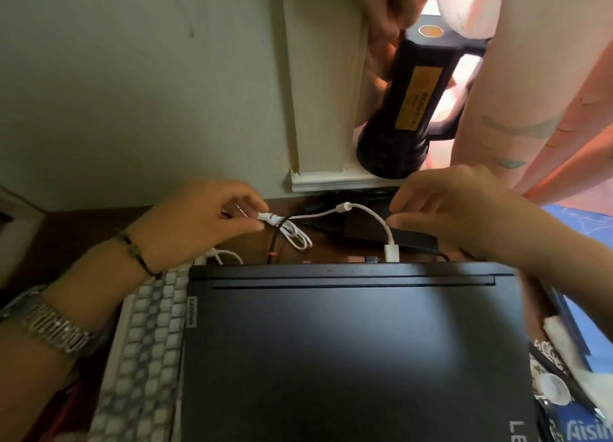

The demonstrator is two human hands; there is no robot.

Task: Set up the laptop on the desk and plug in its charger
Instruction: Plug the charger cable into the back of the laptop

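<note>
A closed black laptop [348,348] lies flat on the dark wooden desk [83,229], filling the lower middle of the head view. A white cable [365,211] arcs behind its rear edge, and its white plug [391,252] sits at the laptop's back. My left hand [199,216] pinches the bundled end of that white cable at the left. My right hand [464,209] rests its fingers on a black charger brick [411,239] behind the laptop's right rear corner; whether it grips the brick is unclear. A thin black cord [273,242] crosses the white loops.
A white keyboard [146,348] lies partly under the laptop's left side. A large black torch [404,103] stands on the white window ledge [331,178] right behind the cables. A pink curtain [530,93] hangs at the right. Blue packaging and papers [570,375] crowd the right edge.
</note>
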